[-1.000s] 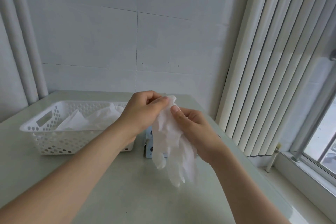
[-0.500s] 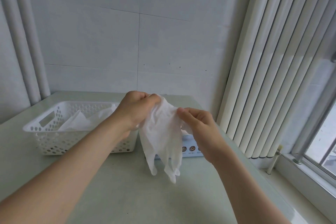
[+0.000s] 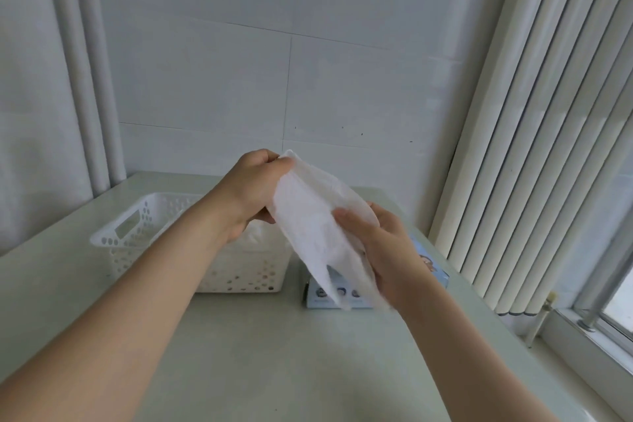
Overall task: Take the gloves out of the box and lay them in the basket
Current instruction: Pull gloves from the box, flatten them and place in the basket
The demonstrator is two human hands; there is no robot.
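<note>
- The white perforated basket (image 3: 137, 260) stands toward the table's (image 3: 274, 360) back-left corner, open side up. Something white shows inside it (image 3: 257, 236), probably gloves already laid there.
- The left hand (image 3: 253, 188) is raised above the basket's right end. Its fingers are curled and pinch the top edge of the glove (image 3: 308, 219), apparently the cuff, which gives it an anchor to pull against.
- The glove is in the air, off both box and basket, and drawn slantwise between the two hands. Its fingers dangle down in front of the box. I judge it is being smoothed flat so that it will lie neatly.
- The right hand (image 3: 380, 250) grasps the glove lower down, thumb across its front and fingers behind.
- The pale blue box (image 3: 435, 271) sits just right of the basket, a narrow gap apart, toward the table's right edge. The hands and glove hide most of it, so its opening cannot be seen.
- Next, I judge, the glove needs carrying left and lowering into the basket.
</note>
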